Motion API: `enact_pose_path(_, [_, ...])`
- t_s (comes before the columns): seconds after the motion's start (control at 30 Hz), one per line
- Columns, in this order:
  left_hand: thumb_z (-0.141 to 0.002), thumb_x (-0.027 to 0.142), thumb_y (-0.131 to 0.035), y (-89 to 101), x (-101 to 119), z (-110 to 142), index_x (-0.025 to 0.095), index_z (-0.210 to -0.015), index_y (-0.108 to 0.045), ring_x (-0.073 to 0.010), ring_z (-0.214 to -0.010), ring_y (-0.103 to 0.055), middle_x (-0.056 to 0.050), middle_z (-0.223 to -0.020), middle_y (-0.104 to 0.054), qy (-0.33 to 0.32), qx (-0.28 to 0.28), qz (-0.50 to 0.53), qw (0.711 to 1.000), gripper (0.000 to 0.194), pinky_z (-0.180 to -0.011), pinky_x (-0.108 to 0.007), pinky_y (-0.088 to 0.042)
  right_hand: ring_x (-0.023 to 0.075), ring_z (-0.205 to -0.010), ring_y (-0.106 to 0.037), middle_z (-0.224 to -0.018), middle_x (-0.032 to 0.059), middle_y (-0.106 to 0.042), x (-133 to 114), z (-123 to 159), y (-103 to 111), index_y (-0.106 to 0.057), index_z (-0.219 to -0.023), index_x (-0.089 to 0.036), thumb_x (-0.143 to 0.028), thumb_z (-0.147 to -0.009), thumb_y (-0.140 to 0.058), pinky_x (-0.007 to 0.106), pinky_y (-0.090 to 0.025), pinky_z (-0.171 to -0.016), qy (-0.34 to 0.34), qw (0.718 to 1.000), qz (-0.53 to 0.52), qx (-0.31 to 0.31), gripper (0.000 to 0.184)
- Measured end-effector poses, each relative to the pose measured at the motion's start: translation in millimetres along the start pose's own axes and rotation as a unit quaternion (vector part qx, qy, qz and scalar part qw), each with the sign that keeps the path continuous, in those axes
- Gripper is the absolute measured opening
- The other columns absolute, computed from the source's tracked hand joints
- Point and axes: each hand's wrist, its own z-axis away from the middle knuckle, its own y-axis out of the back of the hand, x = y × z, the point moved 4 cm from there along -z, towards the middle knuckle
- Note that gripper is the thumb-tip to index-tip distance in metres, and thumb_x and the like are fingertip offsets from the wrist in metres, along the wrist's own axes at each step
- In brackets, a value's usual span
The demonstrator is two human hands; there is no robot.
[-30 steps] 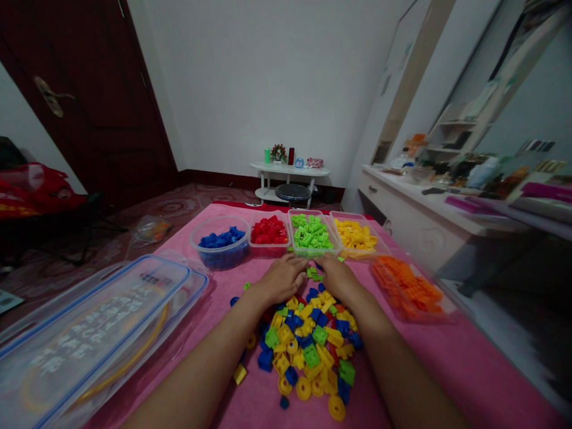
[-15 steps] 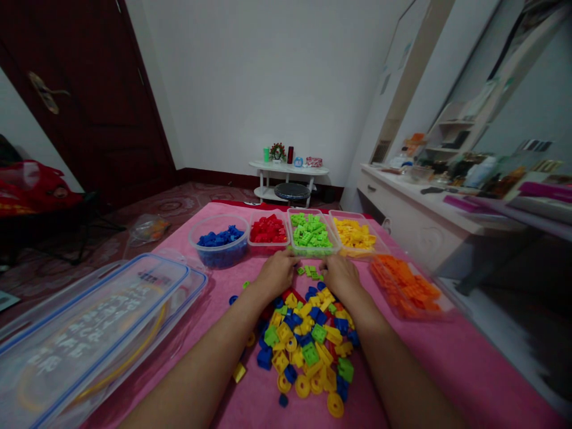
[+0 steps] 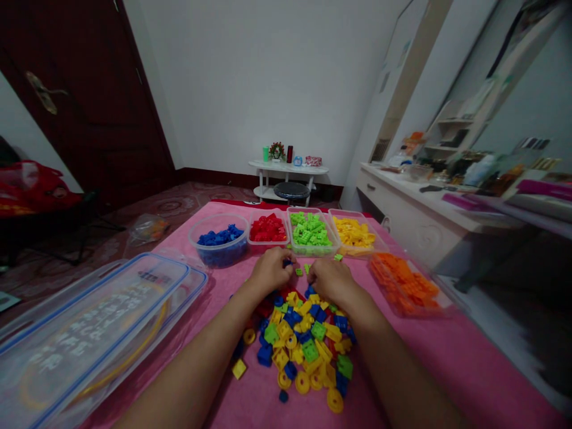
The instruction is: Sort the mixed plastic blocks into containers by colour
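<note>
My left hand is closed at the far side of a mixed pile of toy building bricks; a dark blue brick shows between its curled fingers. To the right, my right hand has its fingers bent down and pressed together at the pile's far edge; whatever they hold is hidden. A few small green bricks lie on the pink cloth between the hands. Another green brick rests beyond my right hand, near the green bricks' container.
A round tub of blue bricks, a box of red bricks and a box of yellow bricks stand along the far side. Orange bricks fill a box at right. A large clear lidded case lies at left.
My left hand has drawn back slightly, and a blue brick now shows in its fingers. My right hand has shifted left and nearer. Fewer green bricks show between them; one now lies beyond my right hand.
</note>
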Motion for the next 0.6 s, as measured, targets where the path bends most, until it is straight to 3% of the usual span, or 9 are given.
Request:
enact_pose_path(0.07, [-0.070, 0.017, -0.052, -2.2, -3, -3, 0.016, -0.081, -0.064, -0.0143, -0.065, -0.058, -0.003, -0.071, -0.063, 0.062, -0.013, 0.156, 0.986, 0.016, -0.060, -0.023, -0.045, 0.0245, -0.086, -0.066, -0.090, 0.0072, -0.072, 1, -2, -6, -0.074, -0.078, -0.026, -0.015, -0.067, -0.061, 0.030, -0.044, -0.070, 0.006, 1.000, 0.005, -0.003, 0.020])
enact_pose_path(0.1, [-0.072, 0.017, -0.050, -4.2, -5, -4, 0.015, -0.081, -0.062, -0.0126, -0.060, -0.057, -0.002, -0.069, -0.062, 0.104, -0.024, 0.246, 0.963, 0.015, -0.054, -0.021, -0.043, 0.0251, -0.086, -0.066, -0.089, 0.0077, -0.072, 2, -2, -7, -0.074, -0.077, -0.025, -0.015, -0.066, -0.061, 0.030, -0.044, -0.069, 0.009, 1.000, 0.005, -0.002, 0.019])
enact_pose_path(0.23, [-0.079, 0.016, -0.040, -8.5, -1, -1, 0.013, -0.082, -0.055, -0.0087, -0.050, -0.055, -0.003, -0.066, -0.059, 0.236, -0.068, 0.518, 0.819, 0.015, -0.042, -0.015, -0.035, 0.0237, -0.081, -0.065, -0.082, 0.0060, -0.072, 11, -1, 7, -0.074, -0.075, -0.025, -0.018, -0.064, -0.061, 0.027, -0.040, -0.061, -0.010, 1.000, -0.024, 0.017, 0.018])
enact_pose_path(0.33, [-0.085, 0.026, -0.044, -6.4, 9, 5, 0.013, -0.084, -0.054, -0.0093, -0.053, -0.059, -0.005, -0.070, -0.060, 0.272, -0.112, 0.578, 0.761, 0.016, -0.042, -0.014, -0.038, 0.0187, -0.076, -0.064, -0.080, 0.0042, -0.072, 10, 1, 26, -0.074, -0.081, -0.025, -0.022, -0.067, -0.060, 0.024, -0.038, -0.058, -0.009, 0.993, -0.085, 0.080, 0.020])
enact_pose_path(0.47, [-0.086, 0.050, -0.049, -11.0, 28, 12, 0.013, -0.091, -0.057, -0.0122, -0.056, -0.062, -0.005, -0.073, -0.061, 0.261, -0.208, 0.652, 0.681, 0.039, -0.044, -0.017, -0.045, 0.0138, -0.068, -0.060, -0.078, 0.0014, -0.070, -7, 2, 35, -0.073, -0.090, -0.023, -0.023, -0.071, -0.061, 0.021, -0.039, -0.058, 0.077, 0.967, -0.202, 0.137, 0.022])
enact_pose_path(0.53, [-0.088, 0.044, -0.049, -11.4, 31, 12, 0.012, -0.090, -0.058, -0.0096, -0.053, -0.060, -0.004, -0.071, -0.060, 0.256, -0.192, 0.689, 0.650, 0.034, -0.042, -0.015, -0.044, 0.0137, -0.070, -0.060, -0.079, 0.0016, -0.070, -14, 2, 36, -0.073, -0.091, -0.021, -0.022, -0.072, -0.062, 0.022, -0.041, -0.063, 0.117, 0.948, -0.246, 0.167, 0.022])
enact_pose_path(0.6, [-0.089, 0.031, -0.052, -8.4, 28, 10, 0.010, -0.086, -0.058, -0.0059, -0.049, -0.055, -0.004, -0.069, -0.058, 0.271, -0.154, 0.700, 0.642, 0.023, -0.037, -0.010, -0.037, 0.0144, -0.073, -0.061, -0.082, 0.0031, -0.070, -11, 2, 39, -0.073, -0.091, -0.019, -0.024, -0.074, -0.063, 0.023, -0.043, -0.066, 0.116, 0.930, -0.275, 0.212, 0.020])
